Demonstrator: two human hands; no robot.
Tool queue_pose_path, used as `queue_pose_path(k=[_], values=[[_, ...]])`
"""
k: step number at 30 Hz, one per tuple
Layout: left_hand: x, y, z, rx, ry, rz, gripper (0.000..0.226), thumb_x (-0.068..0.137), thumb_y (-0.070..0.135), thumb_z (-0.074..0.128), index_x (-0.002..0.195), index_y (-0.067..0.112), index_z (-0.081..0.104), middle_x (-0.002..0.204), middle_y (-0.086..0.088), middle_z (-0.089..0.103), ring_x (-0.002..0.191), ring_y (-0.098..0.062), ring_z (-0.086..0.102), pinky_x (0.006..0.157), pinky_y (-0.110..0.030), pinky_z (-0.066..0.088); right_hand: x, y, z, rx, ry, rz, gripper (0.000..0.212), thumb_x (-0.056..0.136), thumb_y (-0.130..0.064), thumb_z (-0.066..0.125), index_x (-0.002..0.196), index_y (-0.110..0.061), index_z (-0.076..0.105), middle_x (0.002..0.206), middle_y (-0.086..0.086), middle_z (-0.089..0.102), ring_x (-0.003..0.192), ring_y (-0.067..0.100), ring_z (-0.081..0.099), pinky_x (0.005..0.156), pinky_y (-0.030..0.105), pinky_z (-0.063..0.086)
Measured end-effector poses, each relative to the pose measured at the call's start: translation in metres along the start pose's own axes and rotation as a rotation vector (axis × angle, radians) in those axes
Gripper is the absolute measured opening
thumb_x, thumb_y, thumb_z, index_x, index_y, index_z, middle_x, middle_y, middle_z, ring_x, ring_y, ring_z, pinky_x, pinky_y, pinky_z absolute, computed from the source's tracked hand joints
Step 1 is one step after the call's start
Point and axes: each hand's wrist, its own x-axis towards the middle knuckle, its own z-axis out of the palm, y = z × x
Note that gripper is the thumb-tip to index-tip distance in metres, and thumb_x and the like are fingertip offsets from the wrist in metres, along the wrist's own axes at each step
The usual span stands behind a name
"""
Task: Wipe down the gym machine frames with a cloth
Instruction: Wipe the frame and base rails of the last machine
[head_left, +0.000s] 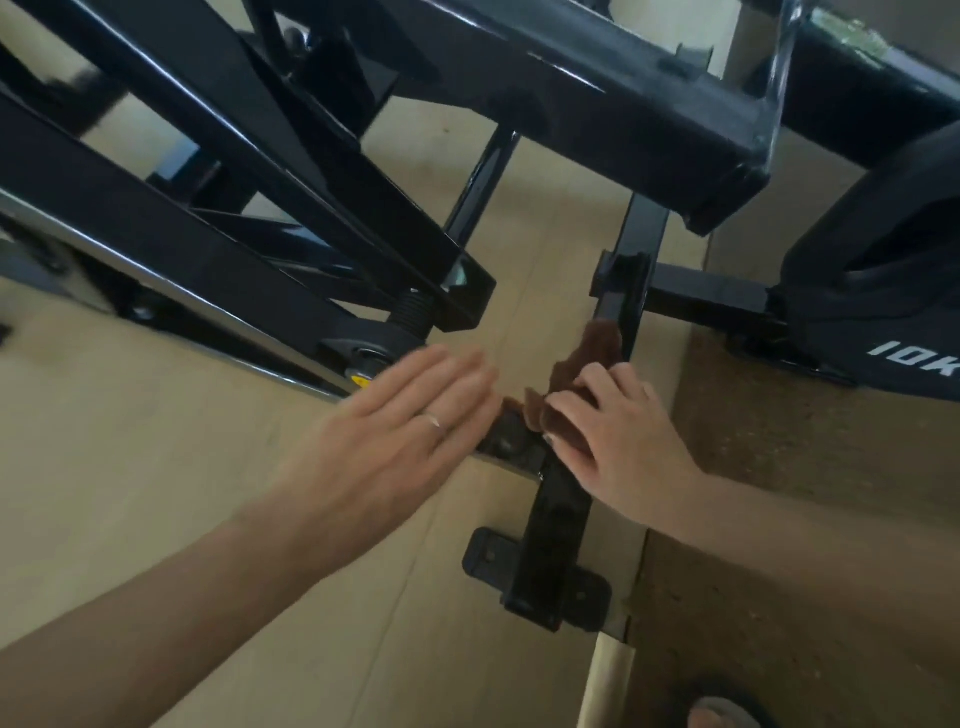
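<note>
Head view: right hand (618, 441) presses brown cloth (576, 379) onto low black frame bar (556, 514) w/ curled fingers (571, 402); left hand (410, 415), flat, ring on one finger, hovers just beside it above tan floor (156, 467).

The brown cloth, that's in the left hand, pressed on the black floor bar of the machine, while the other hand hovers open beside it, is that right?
Not quite: the head view shows the brown cloth under the right hand, not the left. It is pressed on the black floor bar, and it is the left hand that hovers open beside it.
</note>
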Motion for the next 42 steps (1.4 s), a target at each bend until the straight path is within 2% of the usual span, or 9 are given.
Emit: queue_pose_path(k=[3, 6, 13, 17, 27, 32, 35, 38, 42], values=[[-0.009, -0.037, -0.018, -0.032, 0.153, -0.172, 0.060, 0.093, 0.028, 0.071, 0.144, 0.003, 0.051, 0.150, -0.021, 0.049, 0.145, -0.035, 0.038, 0.122, -0.052, 0.025, 0.022, 0.003, -0.026, 0.236, -0.107, 0.087, 0.045, 0.091, -0.049, 0.049, 0.118, -0.017, 0.067, 0.112, 0.005, 0.059, 0.102, 0.025, 0.055, 0.085, 0.049, 0.053], [-0.008, -0.060, -0.016, -0.106, -0.014, -0.268, 0.076, 0.085, 0.047, 0.076, 0.138, -0.001, 0.050, 0.139, -0.024, 0.056, 0.136, -0.041, 0.049, 0.114, -0.058, 0.037, 0.042, -0.013, -0.048, 0.537, -0.079, 0.385, 0.032, 0.099, -0.042, 0.054, 0.109, -0.015, 0.067, 0.103, 0.005, 0.063, 0.092, 0.022, 0.061, 0.084, 0.043, 0.056], [0.033, -0.096, -0.023, -0.065, -0.203, 0.068, 0.067, 0.074, 0.061, 0.079, 0.110, 0.016, 0.044, 0.102, -0.007, 0.070, 0.098, -0.029, 0.069, 0.101, -0.044, 0.051, 0.082, -0.117, -0.029, 1.196, 0.200, 0.962, 0.025, 0.107, -0.044, 0.045, 0.107, -0.030, 0.065, 0.101, -0.005, 0.069, 0.098, 0.017, 0.065, 0.093, 0.042, 0.055], [0.037, -0.104, -0.012, -0.059, -0.139, 0.173, 0.060, 0.073, 0.058, 0.079, 0.103, 0.014, 0.052, 0.096, -0.005, 0.070, 0.090, -0.027, 0.069, 0.092, -0.039, 0.051, 0.076, -0.154, 0.005, 0.822, 0.374, 0.822, 0.030, 0.107, -0.051, 0.041, 0.107, -0.030, 0.063, 0.104, -0.012, 0.062, 0.103, 0.014, 0.057, 0.090, 0.043, 0.055], [0.035, -0.115, 0.007, -0.143, -0.021, 0.240, 0.057, 0.075, 0.063, 0.077, 0.097, 0.015, 0.055, 0.088, -0.003, 0.066, 0.082, -0.024, 0.065, 0.087, -0.034, 0.049, 0.034, -0.199, 0.028, 0.549, 0.461, 0.903, 0.037, 0.097, -0.042, 0.056, 0.118, -0.014, 0.068, 0.114, 0.001, 0.064, 0.106, 0.019, 0.054, 0.088, 0.021, 0.039], [0.034, -0.111, 0.012, -0.170, 0.042, 0.201, 0.060, 0.075, 0.065, 0.076, 0.094, 0.017, 0.045, 0.084, -0.004, 0.062, 0.080, -0.025, 0.063, 0.083, -0.036, 0.050, 0.014, -0.208, 0.012, 1.109, 0.533, 1.114, 0.007, 0.102, -0.035, 0.057, 0.096, -0.037, 0.062, 0.100, -0.014, 0.065, 0.094, -0.003, 0.062, 0.079, 0.016, 0.056], [0.033, -0.110, 0.013, -0.183, 0.049, 0.214, 0.064, 0.070, 0.058, 0.083, 0.095, 0.018, 0.041, 0.084, -0.005, 0.063, 0.079, -0.026, 0.064, 0.084, -0.036, 0.052, 0.026, -0.190, -0.010, 1.150, 0.763, 1.228, 0.010, 0.104, -0.037, 0.055, 0.094, -0.038, 0.059, 0.093, -0.016, 0.066, 0.086, -0.008, 0.062, 0.070, 0.003, 0.047], [0.033, -0.111, 0.015, -0.183, 0.065, 0.203, 0.060, 0.071, 0.059, 0.082, 0.094, 0.016, 0.048, 0.086, -0.005, 0.063, 0.081, -0.026, 0.065, 0.085, -0.037, 0.053, 0.043, -0.155, -0.027, 1.019, 0.892, 1.131, 0.009, 0.104, -0.044, 0.053, 0.104, -0.037, 0.060, 0.103, -0.013, 0.066, 0.095, -0.006, 0.063, 0.080, 0.010, 0.049], [0.032, -0.111, 0.014, -0.198, 0.071, 0.198, 0.057, 0.071, 0.057, 0.082, 0.093, 0.016, 0.050, 0.085, -0.004, 0.063, 0.080, -0.024, 0.063, 0.083, -0.035, 0.052, 0.040, -0.120, 0.007, 0.486, 0.306, 0.867, 0.044, 0.097, -0.044, 0.059, 0.138, -0.028, 0.055, 0.138, -0.004, 0.053, 0.123, 0.016, 0.047, 0.100, 0.034, 0.048]])
